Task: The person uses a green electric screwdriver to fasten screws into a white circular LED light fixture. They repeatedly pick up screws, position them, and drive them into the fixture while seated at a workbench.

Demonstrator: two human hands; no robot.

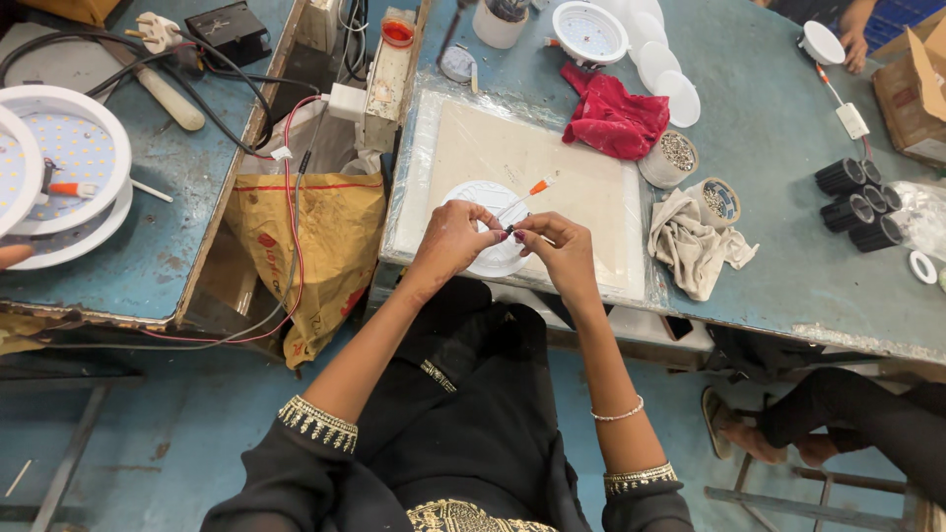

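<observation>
My left hand (451, 239) and my right hand (557, 246) meet fingertip to fingertip over a round white light fitting (486, 200) lying on a pale work pad (552, 167). Between the fingertips both hands pinch a small dark piece at the end of thin white wires (519, 201). The wires run up and right to an orange connector (539, 185). Most of the fitting's lower half is hidden by my hands.
A red cloth (613, 118), two tape rolls filled with small screws (676, 154), a beige rag (690, 241) and black cylinders (855, 197) lie to the right. Stacked white round panels (69, 158) sit on the left bench. A yellow sack (315, 246) hangs in the gap. Another person's hand (853, 44) is at top right, and someone's legs (828, 419) are at lower right.
</observation>
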